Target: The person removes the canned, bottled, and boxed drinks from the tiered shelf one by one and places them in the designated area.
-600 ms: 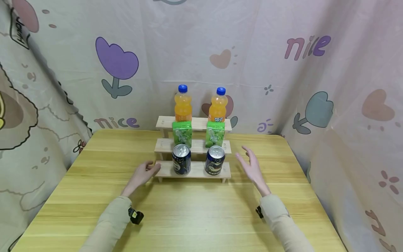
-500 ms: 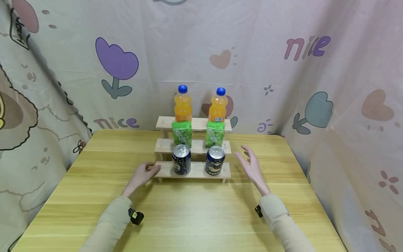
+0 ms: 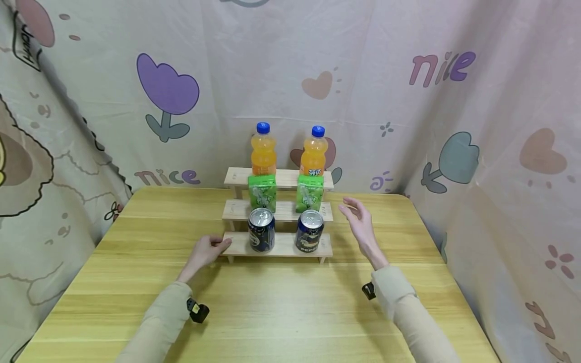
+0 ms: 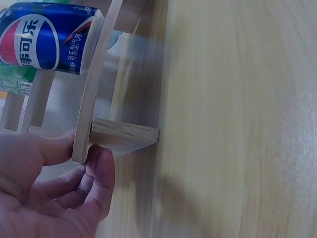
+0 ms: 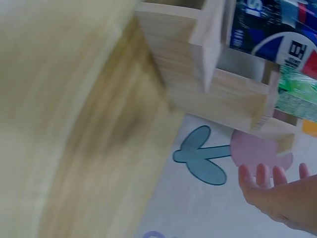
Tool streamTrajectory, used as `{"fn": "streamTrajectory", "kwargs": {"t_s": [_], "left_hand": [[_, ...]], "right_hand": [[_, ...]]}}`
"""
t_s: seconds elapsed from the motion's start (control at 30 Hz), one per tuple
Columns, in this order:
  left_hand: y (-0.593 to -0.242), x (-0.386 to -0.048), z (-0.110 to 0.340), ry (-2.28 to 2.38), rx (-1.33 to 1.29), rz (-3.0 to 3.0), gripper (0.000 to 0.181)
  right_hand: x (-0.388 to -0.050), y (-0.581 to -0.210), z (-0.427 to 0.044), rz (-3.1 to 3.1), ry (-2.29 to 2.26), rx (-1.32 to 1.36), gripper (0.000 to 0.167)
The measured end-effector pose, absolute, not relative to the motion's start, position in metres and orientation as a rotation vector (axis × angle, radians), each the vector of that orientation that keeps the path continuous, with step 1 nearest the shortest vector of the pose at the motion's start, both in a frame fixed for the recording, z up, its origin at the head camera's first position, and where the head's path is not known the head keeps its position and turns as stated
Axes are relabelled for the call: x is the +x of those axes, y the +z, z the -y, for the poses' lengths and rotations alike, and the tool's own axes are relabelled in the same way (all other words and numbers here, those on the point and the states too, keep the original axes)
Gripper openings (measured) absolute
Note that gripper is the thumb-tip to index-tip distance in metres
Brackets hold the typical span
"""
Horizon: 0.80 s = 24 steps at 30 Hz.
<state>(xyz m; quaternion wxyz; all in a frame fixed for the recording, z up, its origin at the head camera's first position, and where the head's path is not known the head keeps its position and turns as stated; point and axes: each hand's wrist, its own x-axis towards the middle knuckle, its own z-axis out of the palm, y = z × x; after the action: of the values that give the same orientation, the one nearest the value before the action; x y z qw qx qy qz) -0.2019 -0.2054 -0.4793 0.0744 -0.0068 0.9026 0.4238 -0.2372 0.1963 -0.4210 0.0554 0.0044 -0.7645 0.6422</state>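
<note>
A three-tier wooden display rack (image 3: pixel 285 245) stands on the table. My left hand (image 3: pixel 206 253) pinches the left end of its lowest board; in the left wrist view, the thumb lies above the board and curled fingers below. My right hand (image 3: pixel 361 229), fingers loosely bent, is apart from the rack on its right side, holding nothing. Two dark blue Pepsi cans, one at left (image 3: pixel 262 233) and one at right (image 3: pixel 309 234), stand upright on the bottom tier. Green drink cartons (image 3: pixel 262 194) occupy the middle tier. Orange soda bottles (image 3: pixel 264 151) with blue caps stand on top.
The wood-grain table (image 3: pixel 290 312) extends in front of the rack and to both sides. A printed fabric curtain (image 3: pixel 218 91) hangs close behind the rack and along both sides of the table. Small black cameras, including the left one (image 3: pixel 198 311), sit at the wrists.
My right hand has risen slightly away and tilted, its fingers bending more. My left hand stays at the board's left end. The rack and drinks have not visibly moved.
</note>
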Motion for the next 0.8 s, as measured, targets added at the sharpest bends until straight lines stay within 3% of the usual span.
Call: {"fn": "streamTrajectory", "kwargs": {"t_s": [0.8], "left_hand": [[-0.477,-0.203,0.205,1.32,-0.112,-2.644,0.05]], "right_hand": [[-0.277,-0.343,-0.169,2.211,1.878,0.235,0.052]]}}
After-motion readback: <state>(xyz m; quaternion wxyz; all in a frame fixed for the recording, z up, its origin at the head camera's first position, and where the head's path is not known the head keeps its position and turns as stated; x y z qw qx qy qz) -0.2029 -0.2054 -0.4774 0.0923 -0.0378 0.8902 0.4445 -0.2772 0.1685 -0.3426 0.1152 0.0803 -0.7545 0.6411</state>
